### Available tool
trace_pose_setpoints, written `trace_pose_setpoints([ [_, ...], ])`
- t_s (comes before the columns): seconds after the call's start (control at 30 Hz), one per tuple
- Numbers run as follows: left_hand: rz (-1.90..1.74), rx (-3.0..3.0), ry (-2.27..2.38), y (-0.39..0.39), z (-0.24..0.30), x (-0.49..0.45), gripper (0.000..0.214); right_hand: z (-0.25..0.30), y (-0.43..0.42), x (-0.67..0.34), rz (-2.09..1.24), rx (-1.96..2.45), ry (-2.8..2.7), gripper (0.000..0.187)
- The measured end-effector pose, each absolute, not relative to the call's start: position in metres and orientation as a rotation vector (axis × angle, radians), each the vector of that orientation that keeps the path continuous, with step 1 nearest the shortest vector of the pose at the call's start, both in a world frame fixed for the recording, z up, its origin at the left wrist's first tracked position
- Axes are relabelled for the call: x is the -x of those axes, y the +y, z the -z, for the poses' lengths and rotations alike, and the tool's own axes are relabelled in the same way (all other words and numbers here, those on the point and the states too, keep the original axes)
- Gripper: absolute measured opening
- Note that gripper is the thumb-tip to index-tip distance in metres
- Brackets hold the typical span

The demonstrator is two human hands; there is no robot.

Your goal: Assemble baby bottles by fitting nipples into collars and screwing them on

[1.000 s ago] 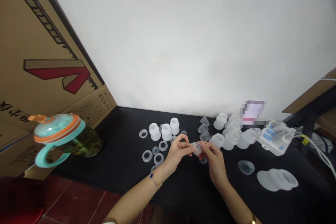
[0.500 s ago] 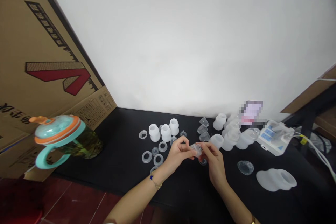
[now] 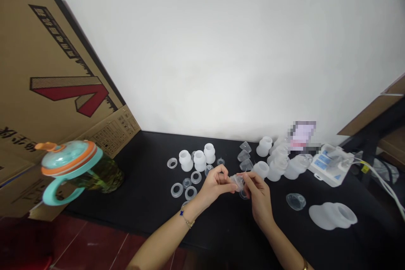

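Between my hands, over the middle of the black table, is a small translucent threaded bottle collar (image 3: 237,182). My left hand (image 3: 218,184) pinches it from the left with thumb and fingers. From the other side, the fingertips of my right hand (image 3: 258,194) close on its right edge, where a clear nipple seems to sit, partly hidden by the fingers. Left of my hands lie several loose collars (image 3: 176,190) and clear nipples (image 3: 187,183). Behind them stand three white open bottles (image 3: 200,160). Clear caps (image 3: 246,164) lie just beyond my right hand.
Several bottles with clear tops (image 3: 278,166) stand at the right, beside a white device (image 3: 329,164) with cables. A clear dome cap (image 3: 296,201) and a lying bottle (image 3: 333,216) are nearer. A teal-lidded jug (image 3: 104,174) and cardboard box (image 3: 63,63) are at left.
The collar between my fingers has turned slightly, and my right fingertips have shifted a little on its edge. Both hands stay in about the same place.
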State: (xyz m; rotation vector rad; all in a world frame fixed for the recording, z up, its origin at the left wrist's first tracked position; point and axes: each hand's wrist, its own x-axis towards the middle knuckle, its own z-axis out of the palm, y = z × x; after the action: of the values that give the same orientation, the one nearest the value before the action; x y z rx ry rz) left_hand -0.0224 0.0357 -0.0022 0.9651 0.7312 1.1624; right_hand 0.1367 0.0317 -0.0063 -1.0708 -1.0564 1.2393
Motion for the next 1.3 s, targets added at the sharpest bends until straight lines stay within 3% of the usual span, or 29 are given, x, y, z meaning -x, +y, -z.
trace_pose_setpoints([
  [0.4,-1.174,-0.851,0.756,0.036,0.005,0.021,0.043,0.012,0.035,-0.137,-1.266,1.057,-1.017,0.031],
  [0.57,-1.236,-0.658,0.774,0.041,0.01,0.023,0.038,0.017,0.038,-0.137,-1.315,1.055,-1.139,0.039],
  [0.83,-1.263,-0.503,0.707,0.043,0.015,0.023,0.033,0.011,0.032,-0.134,-1.162,1.0,-1.421,0.029],
  [1.3,-1.172,-0.656,0.688,0.038,0.008,0.022,0.038,0.005,0.033,-0.137,-1.128,1.094,-1.276,0.018],
])
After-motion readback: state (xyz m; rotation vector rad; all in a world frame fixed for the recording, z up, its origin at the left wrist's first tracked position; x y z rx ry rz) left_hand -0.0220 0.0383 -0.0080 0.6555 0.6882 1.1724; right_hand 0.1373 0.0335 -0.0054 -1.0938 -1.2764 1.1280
